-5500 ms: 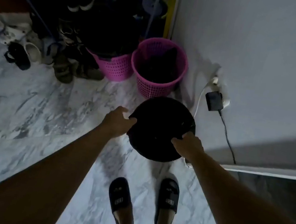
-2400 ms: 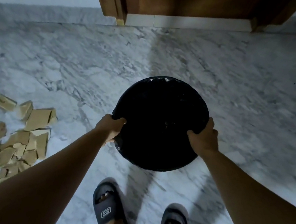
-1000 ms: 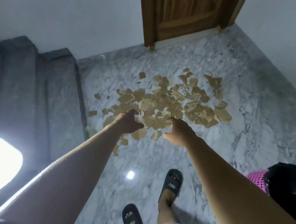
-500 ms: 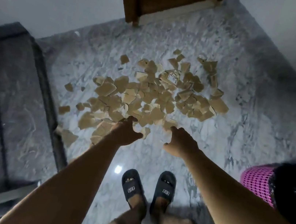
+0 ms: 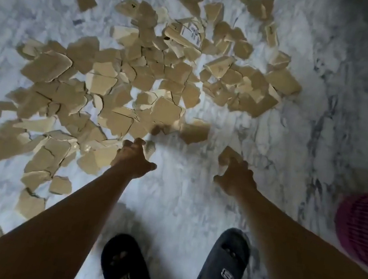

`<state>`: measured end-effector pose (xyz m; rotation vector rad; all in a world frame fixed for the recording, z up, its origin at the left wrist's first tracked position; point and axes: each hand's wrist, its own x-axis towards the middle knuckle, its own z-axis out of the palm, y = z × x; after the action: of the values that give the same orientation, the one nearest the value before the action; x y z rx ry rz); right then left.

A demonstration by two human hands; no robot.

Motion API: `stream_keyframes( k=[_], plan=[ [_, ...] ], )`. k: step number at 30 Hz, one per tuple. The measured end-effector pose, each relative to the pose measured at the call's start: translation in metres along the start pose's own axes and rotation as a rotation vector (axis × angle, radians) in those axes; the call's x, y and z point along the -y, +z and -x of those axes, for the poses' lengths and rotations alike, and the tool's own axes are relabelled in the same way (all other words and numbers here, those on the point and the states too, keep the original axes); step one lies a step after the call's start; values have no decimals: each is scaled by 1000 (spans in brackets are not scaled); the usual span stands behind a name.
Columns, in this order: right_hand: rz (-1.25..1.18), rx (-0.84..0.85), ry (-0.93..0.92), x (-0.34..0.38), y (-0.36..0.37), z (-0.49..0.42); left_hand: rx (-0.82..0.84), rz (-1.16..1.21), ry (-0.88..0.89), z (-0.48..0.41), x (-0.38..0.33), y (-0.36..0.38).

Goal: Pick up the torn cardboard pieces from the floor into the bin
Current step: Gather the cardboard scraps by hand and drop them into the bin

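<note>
Underfoot: pale, grey-veined marble floor, my two dark slippers at the bottom of the view
Cardboard pieces: torn tan scraps in a wide scatter on the floor ahead of me, overlapping in the middle, loose ones straying off to the left and far edge
Labelled piece: towards the far side of the scatter, a white printed sticker on it
Left hand: stretched down to the near edge of the scatter, thumb spread sideways, fingertips beside a small scrap; blurred, so I cannot tell whether it holds anything
Right hand: down near the floor, just clear of the main scatter, fingers bent onto one loose piece; touching it, but whether I grip it I cannot tell
Bin: pink mesh basket at my right, at the edge of the view, well apart from the scatter, blurred
</note>
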<state>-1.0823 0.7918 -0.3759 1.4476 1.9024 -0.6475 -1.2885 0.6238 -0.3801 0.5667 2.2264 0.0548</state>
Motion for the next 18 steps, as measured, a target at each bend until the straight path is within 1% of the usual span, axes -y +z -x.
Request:
stream_keyframes(
  k=[1,3,5,6,7,9,11,12,15,17,18],
  plan=[
    [-9,-11,10,0,12,-26,-6,-20,-14,-22,4,15],
    [-47,-86,34,5,30,-75,-5,-77,-6,-64,11,42],
    [-103,-143,74,11,43,-116,-5,-194,31,-100,16,64],
    [-125,-151,93,13,49,-133,-24,-252,17,-113,16,73],
    [-146,-158,105,15,56,-147,-53,-263,-32,-123,18,81],
    [-197,-276,116,23,69,-163,-169,-231,-73,-140,19,91],
    [-315,-436,114,29,80,-170,-237,-299,-4,-151,26,93],
    [-396,-461,106,29,83,-173,-222,-332,27,-156,32,93],
    [-458,-390,161,11,80,-182,-125,-202,28,-158,38,85],
    [-524,-249,178,2,66,-183,-68,-211,49,-157,38,80],
    [-578,-168,126,2,58,-184,-15,-232,87,-159,37,78]
  ],
)
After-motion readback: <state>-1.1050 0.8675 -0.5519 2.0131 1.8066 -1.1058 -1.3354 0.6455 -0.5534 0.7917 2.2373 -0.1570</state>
